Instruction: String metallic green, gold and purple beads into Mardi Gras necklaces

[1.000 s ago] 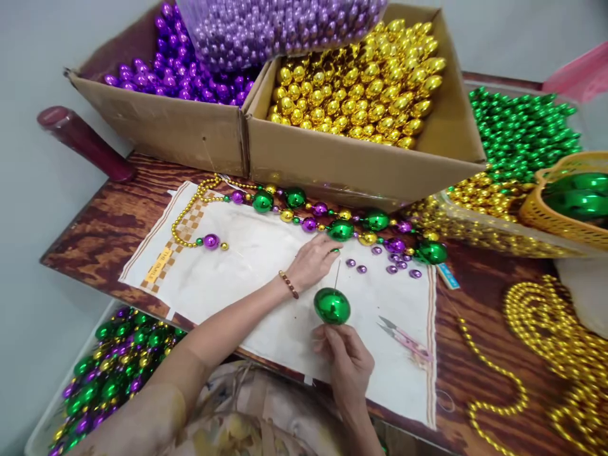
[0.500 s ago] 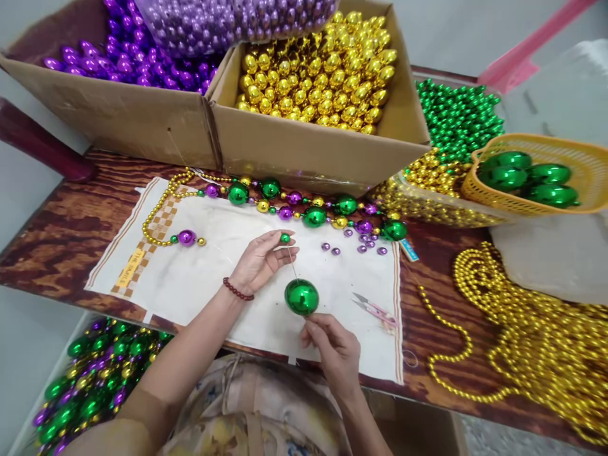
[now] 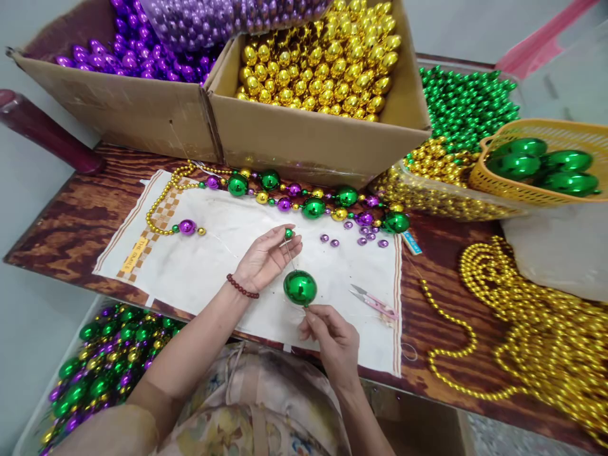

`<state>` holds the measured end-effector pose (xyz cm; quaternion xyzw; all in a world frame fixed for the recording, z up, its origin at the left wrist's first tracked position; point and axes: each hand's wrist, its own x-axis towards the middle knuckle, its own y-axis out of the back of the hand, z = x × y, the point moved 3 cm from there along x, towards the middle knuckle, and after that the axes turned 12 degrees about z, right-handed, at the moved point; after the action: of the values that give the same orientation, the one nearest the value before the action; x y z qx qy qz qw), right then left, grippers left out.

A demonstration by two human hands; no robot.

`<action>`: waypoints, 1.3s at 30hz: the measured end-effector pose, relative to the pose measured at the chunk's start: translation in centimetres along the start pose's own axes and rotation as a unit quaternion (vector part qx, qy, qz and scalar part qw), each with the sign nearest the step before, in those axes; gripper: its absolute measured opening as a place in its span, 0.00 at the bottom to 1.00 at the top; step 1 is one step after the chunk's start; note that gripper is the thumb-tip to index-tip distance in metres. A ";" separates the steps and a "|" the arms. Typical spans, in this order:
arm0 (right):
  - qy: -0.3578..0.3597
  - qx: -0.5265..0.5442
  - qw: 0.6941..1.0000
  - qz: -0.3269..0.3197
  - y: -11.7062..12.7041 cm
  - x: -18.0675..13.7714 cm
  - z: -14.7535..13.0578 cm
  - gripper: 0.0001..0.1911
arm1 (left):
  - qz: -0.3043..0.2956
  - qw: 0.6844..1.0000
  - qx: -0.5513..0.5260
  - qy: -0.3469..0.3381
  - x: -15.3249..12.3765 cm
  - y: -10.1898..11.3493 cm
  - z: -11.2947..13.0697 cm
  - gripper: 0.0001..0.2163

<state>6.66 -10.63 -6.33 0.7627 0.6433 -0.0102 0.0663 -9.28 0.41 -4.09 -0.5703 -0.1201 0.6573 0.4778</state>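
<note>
My left hand (image 3: pixel 267 258) pinches a small green bead (image 3: pixel 289 234) between thumb and finger, the palm turned partly up. A thin needle or wire runs from there down to a large shiny green bead (image 3: pixel 300 288). Just under that bead, my right hand (image 3: pixel 331 339) is closed, thumb and forefinger gripping its lower end. Both hands are over a white cloth (image 3: pixel 256 234). At the left, a gold bead string ends in a purple bead (image 3: pixel 187 227) and a small gold bead. A finished-looking strand of green, purple and gold beads (image 3: pixel 314 208) lies across the cloth's far edge.
Cardboard boxes of purple beads (image 3: pixel 137 54) and gold beads (image 3: pixel 304 69) stand behind the cloth. Pink-handled snips (image 3: pixel 375 301) and loose purple beads (image 3: pixel 363 240) lie at right. Beyond are a yellow basket (image 3: pixel 494 180), green beads (image 3: pixel 468 107) and gold bead strings (image 3: pixel 546 342).
The camera view has shifted slightly. My hands keep their grips, with the large green bead still hanging between them in nearly the same place.
</note>
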 end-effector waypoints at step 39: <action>0.016 -0.006 0.986 0.165 5.7 4.1 -3.2 0.14 | -0.184 0.806 0.533 -0.182 -1.7 -3.6 -6.4 0.08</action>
<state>12.77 -7.17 -3.08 0.8582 0.5093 0.0169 0.0616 -2.17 -1.45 -2.52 -0.0637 0.0618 0.6096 0.7877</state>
